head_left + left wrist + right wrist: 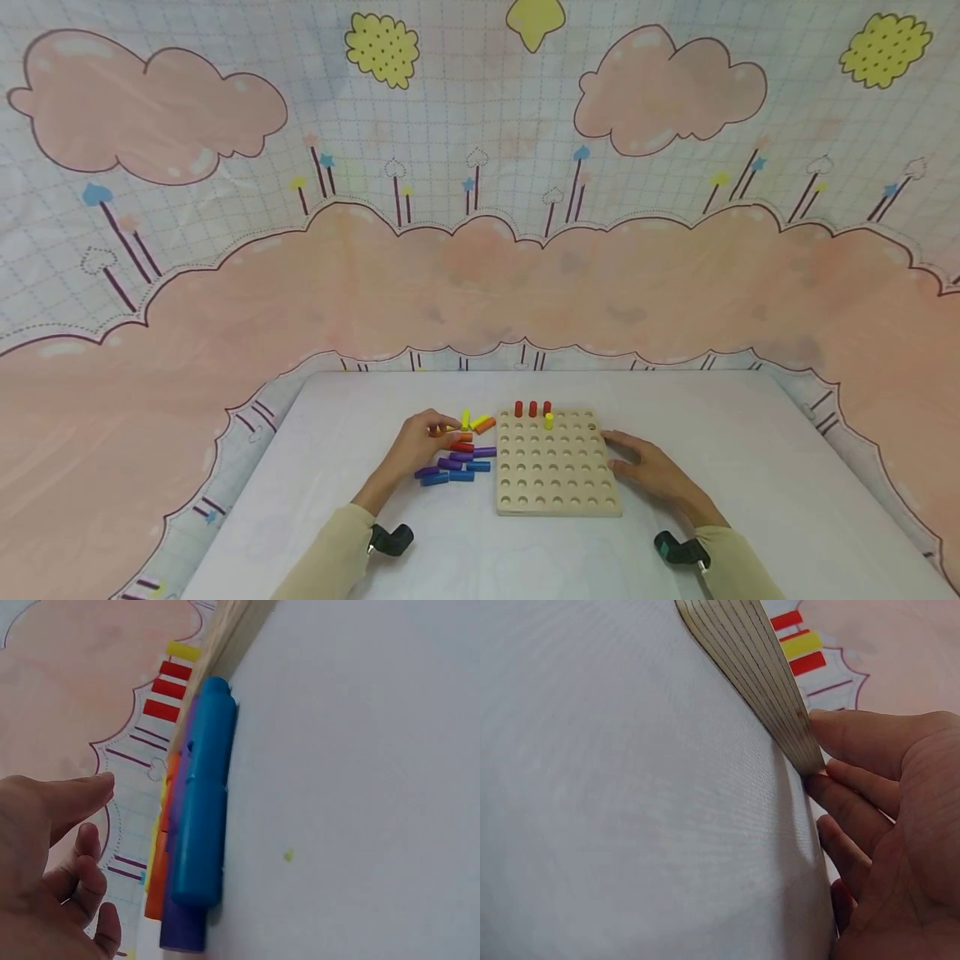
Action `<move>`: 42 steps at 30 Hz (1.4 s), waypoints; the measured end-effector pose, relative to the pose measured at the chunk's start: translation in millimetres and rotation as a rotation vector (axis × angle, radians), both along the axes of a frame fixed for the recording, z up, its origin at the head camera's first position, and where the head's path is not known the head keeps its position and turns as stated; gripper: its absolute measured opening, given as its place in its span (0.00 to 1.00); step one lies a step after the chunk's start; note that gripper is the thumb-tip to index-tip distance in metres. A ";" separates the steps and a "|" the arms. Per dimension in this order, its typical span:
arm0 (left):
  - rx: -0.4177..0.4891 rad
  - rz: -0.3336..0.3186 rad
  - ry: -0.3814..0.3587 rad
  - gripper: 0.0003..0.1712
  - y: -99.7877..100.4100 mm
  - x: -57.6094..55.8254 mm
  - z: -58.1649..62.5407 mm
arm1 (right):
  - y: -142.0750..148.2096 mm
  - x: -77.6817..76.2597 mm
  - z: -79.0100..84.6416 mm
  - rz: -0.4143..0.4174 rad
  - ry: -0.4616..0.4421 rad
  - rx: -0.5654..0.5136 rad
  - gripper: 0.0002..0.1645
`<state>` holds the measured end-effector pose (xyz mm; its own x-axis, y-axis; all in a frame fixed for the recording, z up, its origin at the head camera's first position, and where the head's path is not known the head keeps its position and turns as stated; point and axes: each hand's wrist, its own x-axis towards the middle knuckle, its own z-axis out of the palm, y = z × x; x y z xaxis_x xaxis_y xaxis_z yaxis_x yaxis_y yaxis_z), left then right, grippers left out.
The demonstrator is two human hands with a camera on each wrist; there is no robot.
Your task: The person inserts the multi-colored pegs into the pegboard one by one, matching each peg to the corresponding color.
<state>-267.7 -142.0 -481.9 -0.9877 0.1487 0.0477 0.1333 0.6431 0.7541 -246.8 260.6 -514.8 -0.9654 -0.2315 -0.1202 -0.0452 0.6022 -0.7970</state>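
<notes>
A wooden pegboard (557, 511) with rows of round holes lies on the table. Three red pegs (533, 409) and one yellow peg (549, 422) stand in it near its far edge. Left of the board is a loose pile of blue pegs (462, 477), purple pegs (450, 463), a red peg (462, 447), orange pegs (486, 425) and yellow pegs (466, 419). Over that pile's far-left side hovers my left hand (423, 437); the left wrist view shows nothing between its thumb and fingers. My right hand (648, 468) touches the board's right edge with thumb and fingertips.
Both wrists carry small black devices, the left device (393, 540) and the right device (681, 549). The white table (375, 392) ends at a patterned cloth backdrop (480, 283) with pink clouds.
</notes>
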 end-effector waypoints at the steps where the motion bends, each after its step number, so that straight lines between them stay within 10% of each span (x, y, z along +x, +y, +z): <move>1: -0.004 -0.002 -0.006 0.11 -1.0 -0.8 -2.0 | 0.3 -0.1 -0.2 0.003 0.003 0.001 0.35; 12: -0.012 -0.043 -0.077 0.08 -9.9 -7.1 -16.6 | 1.9 -1.7 -1.9 0.018 0.019 0.007 0.34; 28: -0.154 -0.057 0.010 0.08 -8.0 -11.4 -23.3 | 3.9 -2.4 -6.1 0.010 0.015 -0.015 0.34; 42: -0.018 -0.021 -0.015 0.10 -8.6 -0.1 -10.0 | 3.1 -2.7 -5.8 -0.006 0.000 0.004 0.34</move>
<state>-267.8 -150.6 -491.9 -0.9850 0.1697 0.0304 0.1356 0.6535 0.7447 -249.5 263.7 -520.6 -0.9668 -0.2248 -0.1215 -0.0410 0.6058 -0.7945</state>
